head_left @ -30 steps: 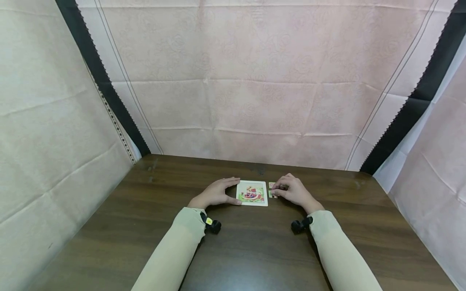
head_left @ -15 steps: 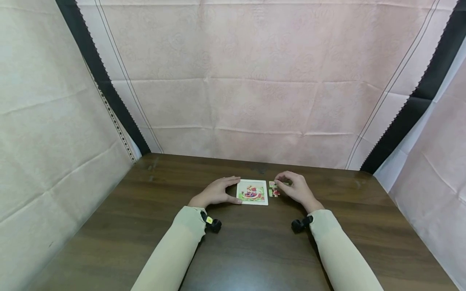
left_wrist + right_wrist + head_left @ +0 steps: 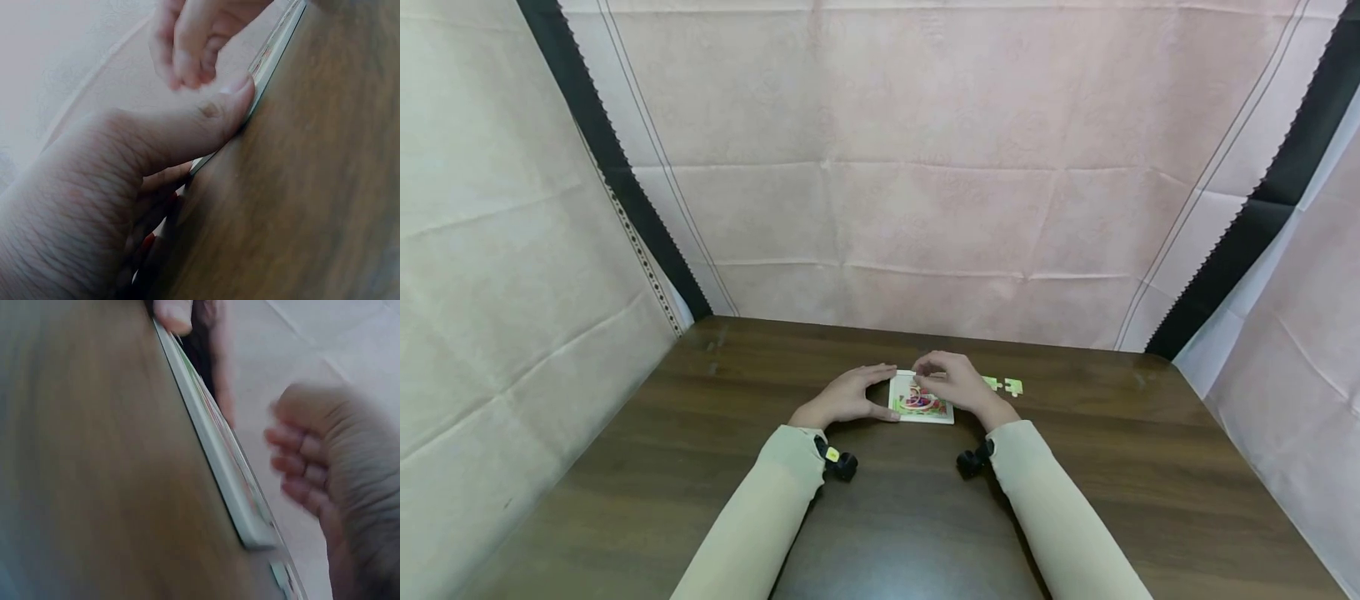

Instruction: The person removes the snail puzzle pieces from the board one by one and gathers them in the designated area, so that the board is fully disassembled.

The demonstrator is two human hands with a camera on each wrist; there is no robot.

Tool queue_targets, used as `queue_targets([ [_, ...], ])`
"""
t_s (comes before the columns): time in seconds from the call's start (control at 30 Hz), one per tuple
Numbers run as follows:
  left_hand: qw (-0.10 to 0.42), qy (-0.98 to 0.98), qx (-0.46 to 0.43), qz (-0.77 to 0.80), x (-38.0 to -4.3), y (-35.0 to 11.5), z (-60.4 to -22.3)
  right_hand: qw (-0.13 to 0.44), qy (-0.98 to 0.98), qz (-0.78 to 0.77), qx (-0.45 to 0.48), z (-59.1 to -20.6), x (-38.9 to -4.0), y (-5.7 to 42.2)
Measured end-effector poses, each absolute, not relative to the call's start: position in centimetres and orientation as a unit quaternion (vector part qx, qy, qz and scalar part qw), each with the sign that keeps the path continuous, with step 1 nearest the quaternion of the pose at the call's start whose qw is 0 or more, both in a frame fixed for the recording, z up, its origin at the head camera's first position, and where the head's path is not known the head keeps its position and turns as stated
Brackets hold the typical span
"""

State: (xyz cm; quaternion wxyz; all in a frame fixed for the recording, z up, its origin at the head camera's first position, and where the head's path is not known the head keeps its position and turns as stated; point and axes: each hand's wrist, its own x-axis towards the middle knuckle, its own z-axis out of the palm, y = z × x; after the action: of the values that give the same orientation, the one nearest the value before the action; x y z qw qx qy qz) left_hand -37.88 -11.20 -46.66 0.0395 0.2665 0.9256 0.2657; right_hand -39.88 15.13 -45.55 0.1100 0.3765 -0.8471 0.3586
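Observation:
A small white-framed jigsaw puzzle board (image 3: 928, 419) with a bright red and green picture lies on the table. My left hand (image 3: 844, 400) holds its left side, thumb at the near corner and fingers reaching to the far one. In the left wrist view the thumb (image 3: 219, 115) presses against the board's edge. Over the board's right part hovers my right hand (image 3: 958, 385), fingers curled; in the right wrist view that hand (image 3: 350, 450) is blurred, and I cannot tell whether it pinches a piece. Green jigsaw pieces (image 3: 1013, 387) lie to the right, partly behind this hand.
The brown wooden table (image 3: 880, 517) extends around the board on every side. Pale patterned cloth (image 3: 925, 167) hangs behind it and at both sides, with black strips (image 3: 617, 167) at the corners. Each wrist carries a small black camera (image 3: 842, 467).
My right hand has moved left from the loose pieces to above the board, uncovering green pieces on the right. My left hand has stayed at the board's left side.

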Motion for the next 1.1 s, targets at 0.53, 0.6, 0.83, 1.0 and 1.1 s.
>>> queue_targets([
  [0.53, 0.034, 0.927, 0.278, 0.250, -38.19, -11.21, -46.62, 0.045, -0.911, 0.240, 0.333, -45.38, -39.45, 14.99],
  [0.6, 0.036, 0.927, 0.277, 0.250, -38.14, -11.25, -46.67, 0.036, -0.911, 0.239, 0.333, -45.40, -39.41, 14.95],
  [0.83, 0.037, 0.926, 0.277, 0.253, -38.17, -11.25, -46.74, 0.035, -0.911, 0.252, 0.324, -45.75, -39.60, 15.03],
  [1.0, 0.038, 0.927, 0.276, 0.250, -38.18, -11.20, -46.74, 0.030, -0.904, 0.282, 0.320, -46.16, -39.81, 15.27],
  [1.1, 0.038, 0.927, 0.276, 0.250, -38.22, -11.21, -46.76, 0.026, -0.899, 0.302, 0.316, -46.19, -39.77, 15.35],
])
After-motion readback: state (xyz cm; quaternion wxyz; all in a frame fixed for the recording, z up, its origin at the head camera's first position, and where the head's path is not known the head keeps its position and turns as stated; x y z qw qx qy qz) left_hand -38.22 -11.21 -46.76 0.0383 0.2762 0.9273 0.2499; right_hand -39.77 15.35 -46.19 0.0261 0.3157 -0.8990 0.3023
